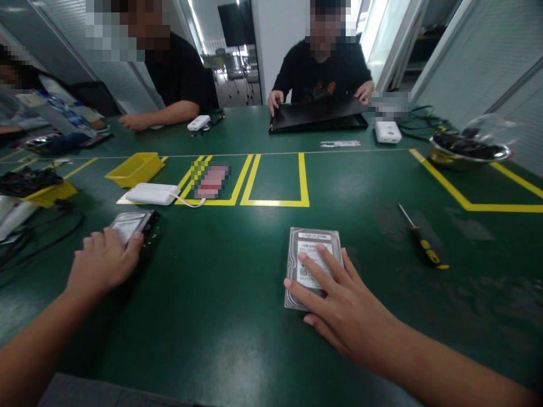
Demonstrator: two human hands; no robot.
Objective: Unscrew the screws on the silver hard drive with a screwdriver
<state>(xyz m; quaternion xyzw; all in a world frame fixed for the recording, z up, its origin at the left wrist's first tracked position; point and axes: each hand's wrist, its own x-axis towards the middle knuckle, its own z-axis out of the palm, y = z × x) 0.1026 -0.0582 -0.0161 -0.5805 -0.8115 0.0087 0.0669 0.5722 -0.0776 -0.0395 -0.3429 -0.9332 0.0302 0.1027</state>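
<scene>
Flat and spread, the right hand (pixel 339 308) lies on top of a silver hard drive (pixel 313 265), its fingers fanned over the white label and pressing down rather than curling round the case; the drive rests label-up on the green table (pixel 220 316), near the front edge and just right of the middle. The left hand (pixel 104 263) is loosely curled, with its fingertips on the near end of a second hard drive (pixel 133 224), which sits in or on a dark holder at the left side of the table; whether the fingers actually clamp it I cannot tell. That makes two drives in view, one under each hand. Two yellow trays stand at the left: the farther yellow tray (pixel 134 168) looks shallow and its contents cannot be made out, while the nearer yellow tray (pixel 48 194) has a dark tangle of parts or cables resting on it. At the far right a metal bowl (pixel 469 152) holds dark items too blurred to name. One screwdriver (pixel 424 240) with a yellow and black handle lies well apart to the right of the drive. Three small white boxes show: one white box (pixel 153 193) with a cable beside the farther tray, and two more near the people seated across the table, one of whom has both hands on a black laptop (pixel 318 115). Yellow tape marks out rectangles on the table.
</scene>
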